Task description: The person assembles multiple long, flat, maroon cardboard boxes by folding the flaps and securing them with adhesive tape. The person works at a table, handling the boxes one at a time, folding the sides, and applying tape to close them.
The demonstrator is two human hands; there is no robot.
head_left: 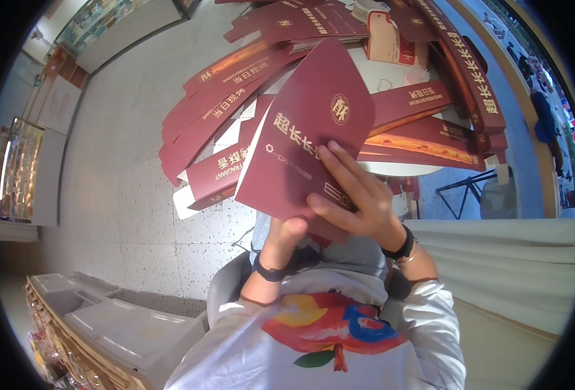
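In front of my chest I hold a maroon cardboard box with gold print, tilted upward and folded partly open. My left hand grips its lower edge, thumb showing, with the other fingers hidden behind the card. Across the printed face lies my right hand, fingers bent over the right panel and pressing on it. Just beyond are more flat maroon boxes: a fanned group on the left and one with a long bread-stick picture on the right.
The boxes overhang a white round table. A beige printed pouch or card lies at its far side. To the left stands a lit display case; pale bins are at lower left. A cream curtain hangs at right.
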